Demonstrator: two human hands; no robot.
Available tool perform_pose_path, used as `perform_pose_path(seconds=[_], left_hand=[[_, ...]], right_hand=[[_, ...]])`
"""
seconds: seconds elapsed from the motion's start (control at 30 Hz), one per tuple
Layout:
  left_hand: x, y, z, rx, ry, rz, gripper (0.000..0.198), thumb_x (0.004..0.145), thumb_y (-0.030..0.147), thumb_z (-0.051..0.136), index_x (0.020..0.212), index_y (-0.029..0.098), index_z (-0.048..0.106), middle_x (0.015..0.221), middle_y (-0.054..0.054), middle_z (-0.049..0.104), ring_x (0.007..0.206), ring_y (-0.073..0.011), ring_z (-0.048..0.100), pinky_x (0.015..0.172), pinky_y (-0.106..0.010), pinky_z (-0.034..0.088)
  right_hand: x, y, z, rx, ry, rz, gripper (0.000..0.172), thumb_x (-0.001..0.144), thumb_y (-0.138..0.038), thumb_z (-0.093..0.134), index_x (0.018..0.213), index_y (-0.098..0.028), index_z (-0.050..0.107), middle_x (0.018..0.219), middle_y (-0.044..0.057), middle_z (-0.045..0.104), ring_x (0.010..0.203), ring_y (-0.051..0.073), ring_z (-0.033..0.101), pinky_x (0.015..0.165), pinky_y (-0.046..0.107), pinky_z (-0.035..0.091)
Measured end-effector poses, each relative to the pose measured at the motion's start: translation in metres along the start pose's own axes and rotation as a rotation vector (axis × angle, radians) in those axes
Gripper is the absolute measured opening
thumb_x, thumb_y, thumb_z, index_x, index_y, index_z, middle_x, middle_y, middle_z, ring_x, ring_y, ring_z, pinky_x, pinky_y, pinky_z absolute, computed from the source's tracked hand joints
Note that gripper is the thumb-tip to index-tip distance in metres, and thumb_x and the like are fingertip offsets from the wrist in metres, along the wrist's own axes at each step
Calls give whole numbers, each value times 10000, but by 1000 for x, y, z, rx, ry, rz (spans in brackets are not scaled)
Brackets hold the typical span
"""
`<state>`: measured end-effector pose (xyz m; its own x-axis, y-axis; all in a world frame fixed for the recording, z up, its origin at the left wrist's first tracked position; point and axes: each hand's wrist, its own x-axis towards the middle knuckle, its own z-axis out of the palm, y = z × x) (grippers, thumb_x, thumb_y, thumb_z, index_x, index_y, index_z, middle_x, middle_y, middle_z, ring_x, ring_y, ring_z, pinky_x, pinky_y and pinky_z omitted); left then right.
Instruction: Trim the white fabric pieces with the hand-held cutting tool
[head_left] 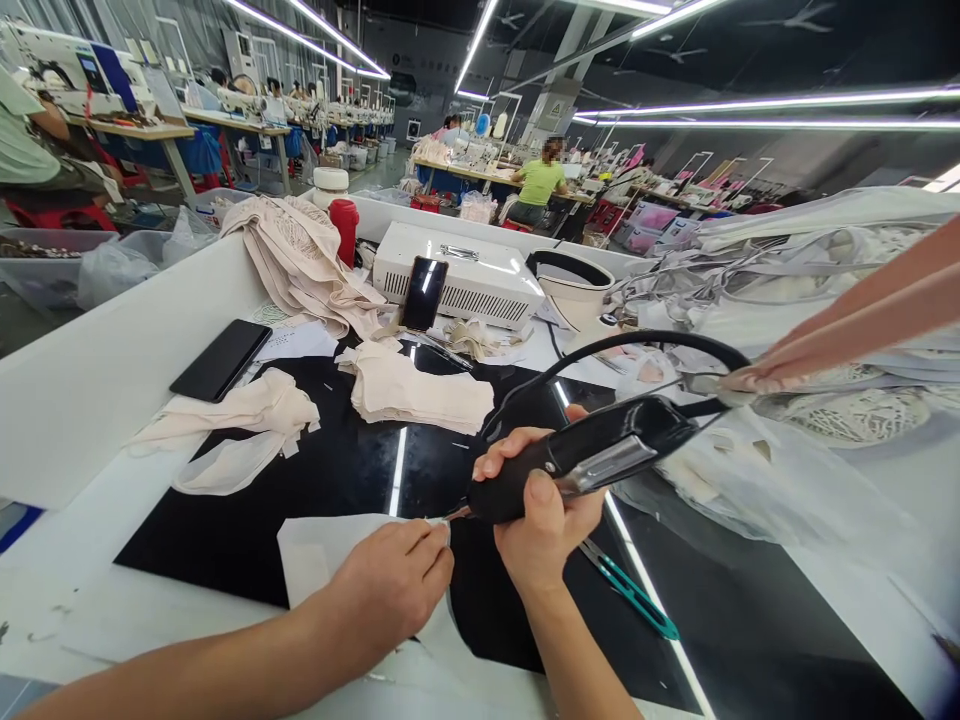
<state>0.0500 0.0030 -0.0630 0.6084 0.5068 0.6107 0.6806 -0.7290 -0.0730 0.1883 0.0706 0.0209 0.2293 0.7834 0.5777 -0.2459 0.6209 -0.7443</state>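
Observation:
My right hand (541, 510) is wrapped round a black corded hand tool (600, 452), whose thin metal tip points left and down onto a white fabric piece (319, 550) on the black work mat (337, 470). My left hand (394, 580) rests on that white piece just beside the tool's tip, fingers curled and pressing it down. The tool's black cable (637, 345) loops up and away to the right.
Teal-handled snips (637, 597) lie right of my right wrist. Beige fabric stacks (420, 395), a phone (220, 360) lying flat, a second phone (424, 293) propped against a white box (465, 275), and a red bottle (346, 230) stand behind. Another person's arm (855, 325) reaches in from the right over grey lace fabric.

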Motion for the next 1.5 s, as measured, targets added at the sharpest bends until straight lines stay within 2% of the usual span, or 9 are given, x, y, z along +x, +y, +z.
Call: perform_pose_path(seconds=[0.27,0.43,0.73,0.87,1.0,1.13,1.27,1.37,1.5], left_hand=[[-2,-2,-3,25,-78,31,265,1011,3,454,1099,83,691,1135,-105,776,988,-192,742,796,-296,624],[-1,-4,-5,36,-45,29,249,1012,15,458,1079,71,691,1105,-104,779,949,-198,743,765,-297,619],[-1,-4,-6,45,-94,40,222,1030,36,479,1109,86,681,1128,-93,774,980,-187,733,799,-286,598],[2,-17,-13,5,-200,29,259,1000,-10,464,1127,94,665,1186,-102,757,1032,-188,716,882,-293,580],[4,-42,-19,-9,-322,-106,309,966,-28,470,1195,114,622,1301,-124,711,1101,-235,695,887,-372,586],[6,-55,-22,-23,-196,-131,306,972,-20,473,1208,114,613,1301,-129,704,1157,-257,677,927,-408,585],[12,-46,-29,-165,-69,-47,255,1004,5,481,1166,124,638,1135,-91,739,1065,-206,697,956,-359,581],[15,-37,-36,-298,-63,6,209,1033,44,478,1085,142,656,986,-52,731,929,-182,698,876,-323,595],[15,-31,-40,-382,-94,49,197,1060,104,481,1056,156,671,909,-42,709,891,-180,682,819,-307,588]], right_hand=[[-3,-2,6,23,10,12,453,874,-429,763,1262,-321,556,840,-48,633,564,109,596,520,273,555],[-7,1,9,73,-31,3,404,891,-390,763,1246,-325,581,845,-50,657,571,101,606,534,259,569],[-5,3,8,52,-25,-2,393,898,-340,744,1257,-321,587,852,-48,656,577,107,615,537,270,566],[3,-9,5,-7,5,-32,428,875,-318,760,1266,-337,586,861,-52,667,605,115,631,565,280,564],[4,-26,-3,-65,73,-3,454,860,-311,780,1276,-344,600,849,-55,668,621,123,638,584,288,564],[-6,-36,-13,-77,102,6,470,844,-364,809,1275,-321,627,834,-44,664,597,132,645,564,301,567],[-17,-41,-19,-65,82,0,458,853,-376,809,1271,-323,631,846,-34,663,599,133,650,555,304,581],[-23,-45,-19,-46,86,14,425,868,-376,796,1255,-306,636,847,-26,655,605,127,646,546,289,582],[-32,-49,-19,-6,72,32,478,878,-392,784,1308,-305,592,848,-16,658,603,133,642,515,276,568]])
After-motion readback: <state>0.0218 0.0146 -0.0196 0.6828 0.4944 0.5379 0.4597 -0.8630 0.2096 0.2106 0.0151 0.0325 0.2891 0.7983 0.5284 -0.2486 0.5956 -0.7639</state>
